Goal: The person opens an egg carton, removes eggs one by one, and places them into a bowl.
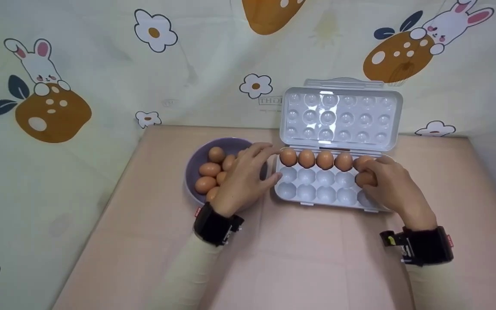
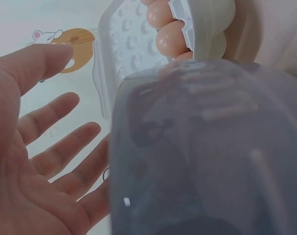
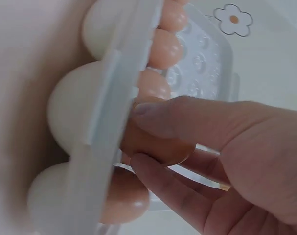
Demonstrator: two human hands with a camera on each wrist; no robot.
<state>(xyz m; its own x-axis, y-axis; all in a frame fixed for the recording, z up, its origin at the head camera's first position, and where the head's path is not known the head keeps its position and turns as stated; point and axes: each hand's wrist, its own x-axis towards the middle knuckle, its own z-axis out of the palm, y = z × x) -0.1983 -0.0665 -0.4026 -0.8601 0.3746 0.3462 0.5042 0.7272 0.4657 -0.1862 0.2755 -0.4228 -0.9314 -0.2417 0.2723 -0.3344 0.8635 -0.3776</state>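
Note:
My right hand (image 1: 396, 187) pinches a brown egg (image 3: 160, 144) between thumb and fingers, over the right part of the egg carton (image 1: 306, 206). Along the back row of the carton stand several brown eggs (image 1: 325, 159). Another egg (image 3: 126, 196) sits in a cup near the carton's right end, hidden by my hand in the head view. My left hand (image 1: 241, 181) is spread over the right side of a purple-grey bowl (image 1: 191, 168), its fingertips close to the carton's left edge. It holds nothing. More brown eggs (image 1: 209, 169) lie in the bowl, some covered by this hand.
The carton's clear lid (image 1: 347, 117) stands raised at the back, near the patterned backdrop (image 1: 205, 64). A pale peach cloth (image 1: 299, 258) covers the table. Bowl and carton stand side by side with a narrow gap.

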